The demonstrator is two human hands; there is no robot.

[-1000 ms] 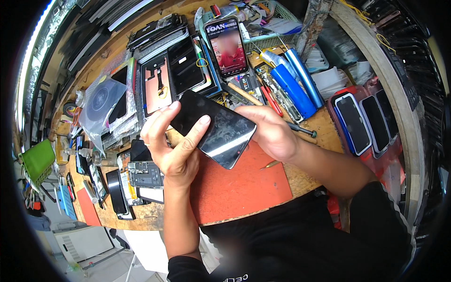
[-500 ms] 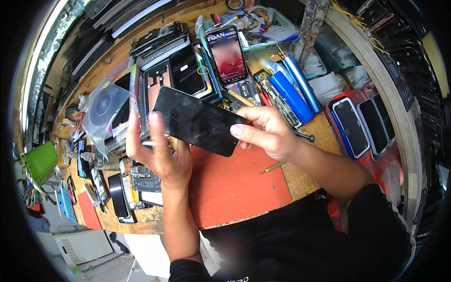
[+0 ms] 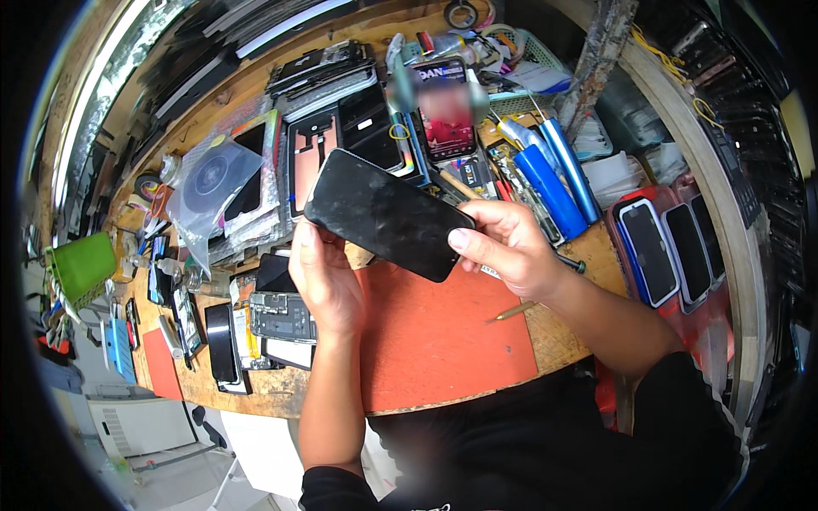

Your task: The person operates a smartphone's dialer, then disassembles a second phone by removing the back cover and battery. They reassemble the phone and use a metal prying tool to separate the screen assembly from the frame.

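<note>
A black smartphone (image 3: 383, 213), screen up and marked with smudges, is held tilted above the orange mat (image 3: 443, 341). My left hand (image 3: 328, 281) grips its left end from below, with the fingers partly hidden behind it. My right hand (image 3: 511, 251) is closed on the right end, thumb on the screen's edge. A thin brass-coloured tool (image 3: 515, 313) lies on the mat's right side. Just beyond my hands another phone (image 3: 447, 128) stands with its screen lit.
Opened phones (image 3: 277, 319) and a green basket (image 3: 81, 264) are at left. Stacked screens and a bagged part (image 3: 209, 183) lie behind. Blue cylinders (image 3: 545, 187) and a mesh basket (image 3: 528, 64) are at back right. Phones on a red tray (image 3: 648, 247) sit beside a wooden post (image 3: 596, 77).
My left hand's fingers have moved off the screen and now grip the phone's left end from below. The phone has turned flatter, and my right thumb has come onto its screen.
</note>
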